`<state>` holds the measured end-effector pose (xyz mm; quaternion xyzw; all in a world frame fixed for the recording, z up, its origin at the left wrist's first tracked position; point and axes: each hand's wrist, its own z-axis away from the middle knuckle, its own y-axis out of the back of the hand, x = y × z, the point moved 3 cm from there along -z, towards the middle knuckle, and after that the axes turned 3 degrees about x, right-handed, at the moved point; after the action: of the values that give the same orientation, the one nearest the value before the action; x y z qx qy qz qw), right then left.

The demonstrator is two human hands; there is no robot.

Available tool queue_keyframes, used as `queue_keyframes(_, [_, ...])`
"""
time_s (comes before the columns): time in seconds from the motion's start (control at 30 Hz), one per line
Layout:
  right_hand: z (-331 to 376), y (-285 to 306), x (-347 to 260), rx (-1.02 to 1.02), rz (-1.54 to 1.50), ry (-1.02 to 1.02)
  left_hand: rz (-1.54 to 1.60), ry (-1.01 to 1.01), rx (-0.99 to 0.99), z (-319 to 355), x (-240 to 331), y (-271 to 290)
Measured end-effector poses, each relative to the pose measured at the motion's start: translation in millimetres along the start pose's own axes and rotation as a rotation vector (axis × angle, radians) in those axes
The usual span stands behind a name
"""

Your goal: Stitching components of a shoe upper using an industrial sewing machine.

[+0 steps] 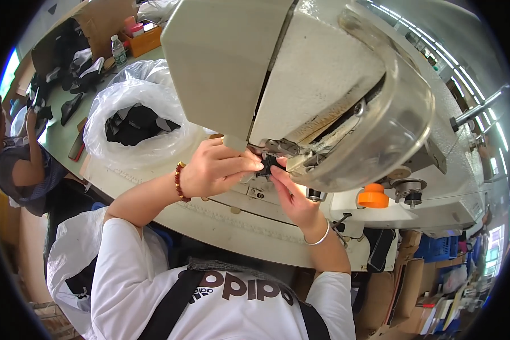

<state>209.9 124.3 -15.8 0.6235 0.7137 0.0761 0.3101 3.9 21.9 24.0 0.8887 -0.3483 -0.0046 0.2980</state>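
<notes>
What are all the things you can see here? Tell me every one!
small piece: one, black, pinched under the machine head
sewing machine: one, cream, centre
clear guard: one, see-through, on the machine
knob: one, orange, right of the hands
plastic bag: one, clear, holding dark pieces, on the table to the left
bottle: one, clear, far left of the table
table: one, pale
other person: one, left edge
left hand: one, red bead bracelet, holding the piece
right hand: one, silver bangle, holding the piece

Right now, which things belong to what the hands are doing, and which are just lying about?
In use: left hand, right hand, small black piece, sewing machine.
Lying about: plastic bag of dark pieces, water bottle, orange box, orange knob.
</notes>
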Motion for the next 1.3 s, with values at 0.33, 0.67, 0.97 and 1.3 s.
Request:
queue_keyframes(0.33, [10.2, -6.6, 4.9, -0.039, -0.098, -0.132, -0.184, -0.125, 0.036, -1.6, 3.1, -3.0])
queue_keyframes(0.67, [5.0, -8.2, -4.8, -0.048, 0.122, -0.065, 0.016, -0.084, 0.084, 14.1, -16.7, -21.4])
queue_keyframes(0.97, [6.2, -7.9, -2.7, -0.037, 0.134, -0.047, -0.056, -0.197, 0.242, 18.9, -18.7, -31.4])
queue_keyframes(1.3, [0.2, 3.2, -10.3, -0.072, 0.086, -0.047, -0.095, -0.231, 0.132, 10.7, -4.8, -10.9])
